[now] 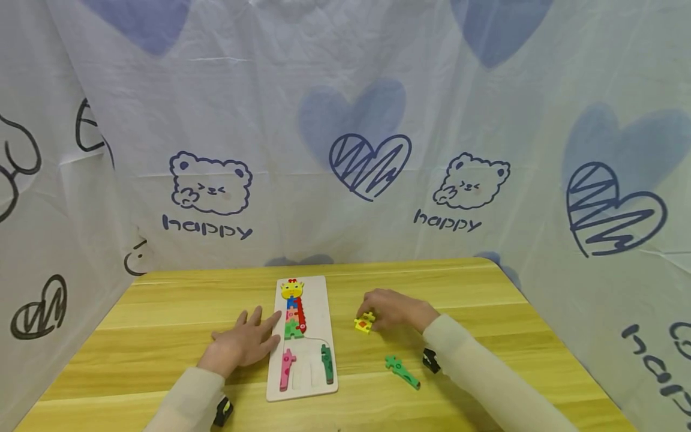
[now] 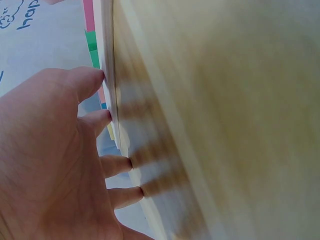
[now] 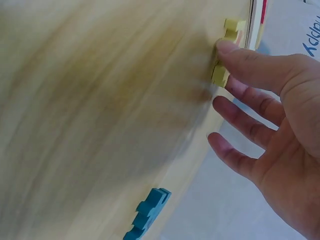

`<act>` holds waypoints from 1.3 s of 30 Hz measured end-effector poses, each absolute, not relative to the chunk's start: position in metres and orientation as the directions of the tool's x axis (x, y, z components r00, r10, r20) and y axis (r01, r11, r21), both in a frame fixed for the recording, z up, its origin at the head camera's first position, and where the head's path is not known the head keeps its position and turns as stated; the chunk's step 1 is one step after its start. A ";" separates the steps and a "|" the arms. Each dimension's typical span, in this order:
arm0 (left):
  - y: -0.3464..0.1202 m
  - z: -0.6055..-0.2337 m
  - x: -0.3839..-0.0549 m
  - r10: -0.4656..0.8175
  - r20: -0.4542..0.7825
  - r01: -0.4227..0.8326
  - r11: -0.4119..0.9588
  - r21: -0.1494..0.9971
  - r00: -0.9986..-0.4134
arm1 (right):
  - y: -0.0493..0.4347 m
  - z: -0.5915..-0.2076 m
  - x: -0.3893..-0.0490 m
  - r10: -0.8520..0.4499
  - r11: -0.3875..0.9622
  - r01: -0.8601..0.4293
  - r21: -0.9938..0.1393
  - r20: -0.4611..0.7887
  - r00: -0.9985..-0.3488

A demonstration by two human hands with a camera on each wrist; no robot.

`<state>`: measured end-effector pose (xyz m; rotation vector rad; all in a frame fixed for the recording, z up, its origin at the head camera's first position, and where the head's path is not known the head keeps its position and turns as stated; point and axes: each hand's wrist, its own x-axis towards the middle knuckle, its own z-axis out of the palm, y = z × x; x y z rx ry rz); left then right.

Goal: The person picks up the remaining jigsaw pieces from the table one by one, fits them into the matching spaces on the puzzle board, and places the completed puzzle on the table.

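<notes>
A pale wooden puzzle board (image 1: pixel 317 312) lies on the table with a giraffe picture partly filled by coloured pieces. The yellow head (image 1: pixel 292 290) tops the neck and body pieces, a pink leg (image 1: pixel 287 369) and a dark green leg (image 1: pixel 327 363) sit lower down. My left hand (image 1: pixel 241 343) is spread flat at the board's left side, thumb and index fingertips at its edge. Right of the board, my right hand (image 1: pixel 393 308) pinches a yellow puzzle piece (image 1: pixel 364 324) with orange spots. In the right wrist view its thumb (image 3: pixel 250 65) presses the piece's near side.
A loose green leg piece (image 1: pixel 402 372) lies on the table in front of the right hand. The wooden table (image 1: pixel 189 294) ends at a white curtain (image 1: pixel 291 150) with hearts and bears, which hangs behind it and at both sides.
</notes>
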<state>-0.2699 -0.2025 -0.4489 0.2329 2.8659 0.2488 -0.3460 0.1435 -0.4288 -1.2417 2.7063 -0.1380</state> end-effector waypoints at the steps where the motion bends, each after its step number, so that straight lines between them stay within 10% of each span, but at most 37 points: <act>1: -0.203 -0.449 -0.270 0.179 -0.237 0.136 0.973 0.188 -0.955 | 0.144 -0.429 -0.346 -0.756 0.654 -0.740 -0.158 -0.107 -0.646; 39: -0.202 -0.448 -0.270 0.175 -0.246 0.128 0.973 0.195 -0.953 | 0.149 -0.446 -0.338 -0.830 0.551 -0.825 -0.128 0.021 -0.558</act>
